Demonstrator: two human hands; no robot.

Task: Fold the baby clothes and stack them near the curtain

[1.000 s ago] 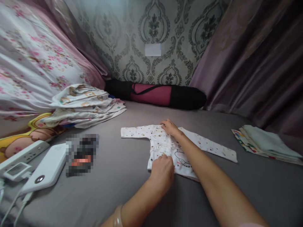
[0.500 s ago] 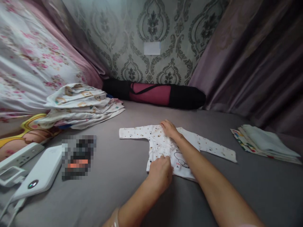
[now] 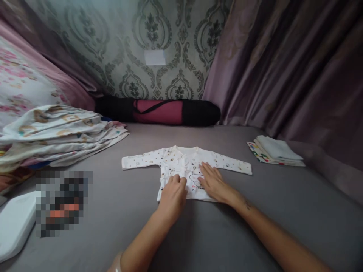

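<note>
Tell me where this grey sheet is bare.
Bare grey sheet lies between the white patterned shirt and the black-pink tubular bag, and in front of the folded pale-topped cloths. Crowded: the left, with rumpled printed fabric, a pixelated object and a white plastic device.

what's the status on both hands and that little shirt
Left hand closed down at the shirt's lower front; right hand spread flat on its front. Small white shirt face up, both sleeves out. Nothing lying on it but hands.
</note>
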